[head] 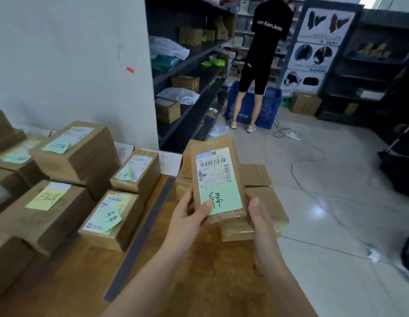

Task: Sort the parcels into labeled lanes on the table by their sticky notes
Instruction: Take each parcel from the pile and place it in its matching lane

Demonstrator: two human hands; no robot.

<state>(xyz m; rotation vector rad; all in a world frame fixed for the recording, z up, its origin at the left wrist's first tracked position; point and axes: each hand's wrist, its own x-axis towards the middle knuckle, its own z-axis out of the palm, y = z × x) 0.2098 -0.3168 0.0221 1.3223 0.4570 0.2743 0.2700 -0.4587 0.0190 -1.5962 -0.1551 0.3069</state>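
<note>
Your left grip (pixel 189 213) is clamped on the parcel (pixel 218 177). The thumb lies flat on the front face, with its tip over the lower-left corner of the green sticky note (pixel 221 199). The fingers go round the left edge and are hidden behind.

Your right grip (pixel 258 213) is clamped on the same parcel at the lower-right edge. The thumb runs up along that edge and the fingers are out of sight behind it.

The parcel is a flat brown box, held on end with its face toward you and leaning slightly left. The shipping label (pixel 213 167) covers the upper face. The green note sits just below it, overlaps its bottom and carries dark handwriting.

The parcel is over the right end of the desk (pixel 199 282), directly in front of the brown stack (pixel 263 179). I can't tell whether its bottom edge touches that stack.

A dark strip (pixel 139 236) runs diagonally across the desk, left of your left forearm. Left of the strip:
- The nearest box (pixel 112 216) has a green note.
- The box behind it (pixel 137 170) also has a green note.
- The yellow-note box (pixel 45 197) is further left.
- More green-note boxes (pixel 70 145) are stacked at the back.

A white paper sheet (pixel 170 162) with handwriting lies at the desk's far edge, between the left boxes and the brown stack.

In the background, a person in black (pixel 265 53) stands with their back to you at a blue crate (pixel 269 106), beside the shelves (pixel 194 65).
</note>
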